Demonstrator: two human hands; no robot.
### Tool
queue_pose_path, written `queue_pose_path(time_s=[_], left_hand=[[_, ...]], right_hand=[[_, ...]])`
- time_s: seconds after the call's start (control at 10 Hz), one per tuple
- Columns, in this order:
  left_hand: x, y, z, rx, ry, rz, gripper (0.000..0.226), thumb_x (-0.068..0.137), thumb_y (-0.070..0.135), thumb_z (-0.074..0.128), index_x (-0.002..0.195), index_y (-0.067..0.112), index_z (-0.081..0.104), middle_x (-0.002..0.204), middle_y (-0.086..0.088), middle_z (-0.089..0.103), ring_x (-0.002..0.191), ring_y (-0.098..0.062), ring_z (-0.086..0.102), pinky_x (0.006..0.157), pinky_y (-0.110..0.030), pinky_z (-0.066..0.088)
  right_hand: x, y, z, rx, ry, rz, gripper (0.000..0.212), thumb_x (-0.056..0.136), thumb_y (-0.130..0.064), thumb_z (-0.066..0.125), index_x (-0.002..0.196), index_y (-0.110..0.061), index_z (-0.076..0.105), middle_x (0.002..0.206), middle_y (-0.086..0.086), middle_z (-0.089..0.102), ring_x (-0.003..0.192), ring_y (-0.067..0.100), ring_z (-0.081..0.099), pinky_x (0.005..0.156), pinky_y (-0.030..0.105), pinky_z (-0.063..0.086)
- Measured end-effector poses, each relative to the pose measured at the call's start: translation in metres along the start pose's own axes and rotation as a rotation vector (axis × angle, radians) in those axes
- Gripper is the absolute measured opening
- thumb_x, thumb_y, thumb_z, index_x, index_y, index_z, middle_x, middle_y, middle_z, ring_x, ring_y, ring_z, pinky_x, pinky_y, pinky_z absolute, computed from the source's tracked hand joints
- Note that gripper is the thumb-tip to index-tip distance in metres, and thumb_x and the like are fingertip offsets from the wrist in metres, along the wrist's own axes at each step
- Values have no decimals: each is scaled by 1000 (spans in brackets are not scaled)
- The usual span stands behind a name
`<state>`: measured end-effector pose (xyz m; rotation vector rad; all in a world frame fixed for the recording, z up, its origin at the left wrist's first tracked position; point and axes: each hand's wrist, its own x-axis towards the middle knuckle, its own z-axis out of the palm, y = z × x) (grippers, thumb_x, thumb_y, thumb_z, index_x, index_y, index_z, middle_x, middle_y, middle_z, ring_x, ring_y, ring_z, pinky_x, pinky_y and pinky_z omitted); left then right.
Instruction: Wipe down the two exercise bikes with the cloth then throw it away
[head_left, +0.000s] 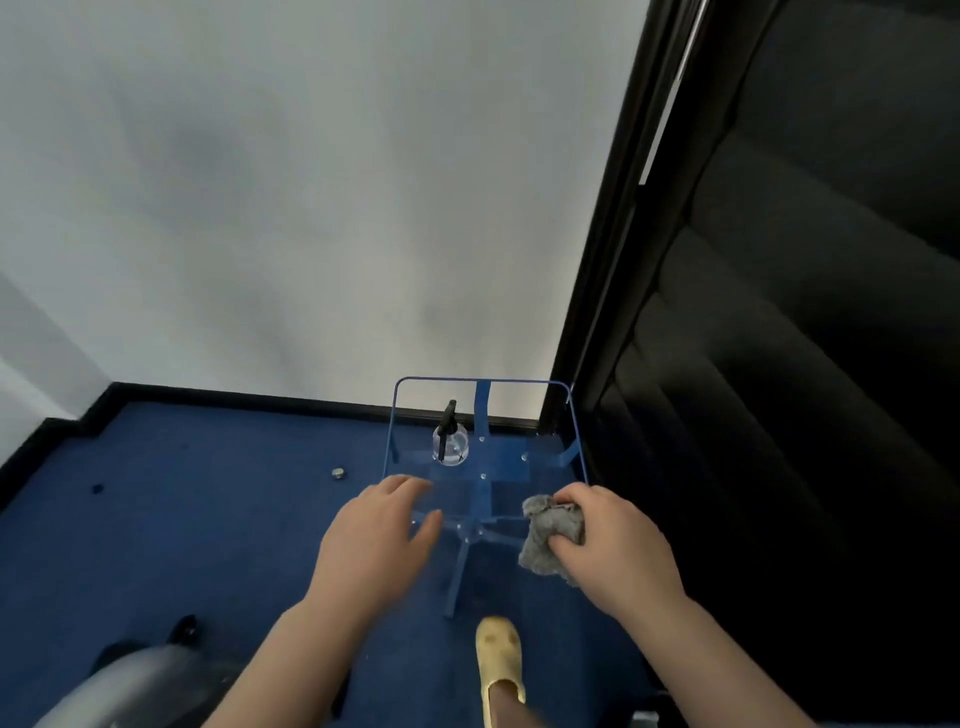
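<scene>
Cloth (550, 535), grey and crumpled, is bunched in my right hand (608, 540), fingers curled round its top so the loose end hangs down. It looks soft, light and limp, so I judge a whole-fist grip on the bunched middle best. My left hand (379, 535) hovers with fingers spread, holding nothing. Beyond both, a clear bench (410, 462) carries a spray bottle (450, 441) near the white wall (311, 208).

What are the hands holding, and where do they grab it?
The right hand grips the grey cloth, bunched up, around its upper part; the rest hangs below. The left hand holds nothing.
</scene>
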<state>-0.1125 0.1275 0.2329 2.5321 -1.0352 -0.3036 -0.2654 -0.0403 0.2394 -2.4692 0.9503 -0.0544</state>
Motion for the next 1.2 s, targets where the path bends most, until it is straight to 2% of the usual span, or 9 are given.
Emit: queue_pose_path(time_s=[0.1,0.3,0.5,0.6,0.8,0.9,1.1,1.2], left_hand=[[47,0,10,5,-46,-42,36,93,42,46,127,30,53,133,16,53,116,-11,52,88,-25,42],[133,-3,38,-34,-70,-156,34,93,38,47,125,30,55,132,15,54,116,-11,53,86,-26,44],[175,-19,64,-69,-96,-246,34,93,37,48,125,28,55,134,13,53,118,-13,51,87,-26,42],[190,-32,71,-80,-89,-257,34,93,36,49,125,30,55,133,15,54,118,-10,51,83,-20,36],[212,-51,94,-104,-102,-277,33,92,35,51,124,31,57,132,16,54,117,-9,52,84,-20,34],[219,-54,103,-123,-121,-282,32,92,33,52,123,30,57,132,16,54,115,-9,52,84,-21,36],[229,-53,103,-109,-147,-300,32,92,34,51,123,31,56,133,17,54,118,-8,50,83,-19,35],[228,-46,91,-116,-112,-292,34,91,35,51,124,30,56,132,16,54,119,-8,51,86,-20,36]], right_hand=[[50,13,5,10,-63,22,26,79,-27,57,104,-32,57,98,-13,57,88,8,55,70,30,51],[154,32,38,-1,-181,60,24,80,-25,56,103,-30,58,98,-10,58,87,12,57,69,31,52],[233,47,97,-40,-275,163,22,84,-24,54,105,-23,58,103,-3,60,90,19,58,63,29,46],[263,56,128,-81,-330,204,24,84,-22,54,107,-21,57,107,0,60,94,21,58,67,31,48],[306,66,179,-68,-322,287,21,84,-23,53,104,-19,56,108,2,60,97,25,58,70,35,49],[313,71,196,-54,-362,318,28,88,-28,55,114,-18,52,114,5,60,100,28,60,70,34,48],[308,81,194,-58,-445,339,35,88,-25,53,122,-19,50,121,4,60,105,28,59,79,36,49],[305,84,184,-48,-438,325,34,89,-24,50,123,-21,50,118,3,61,102,27,60,76,36,49]])
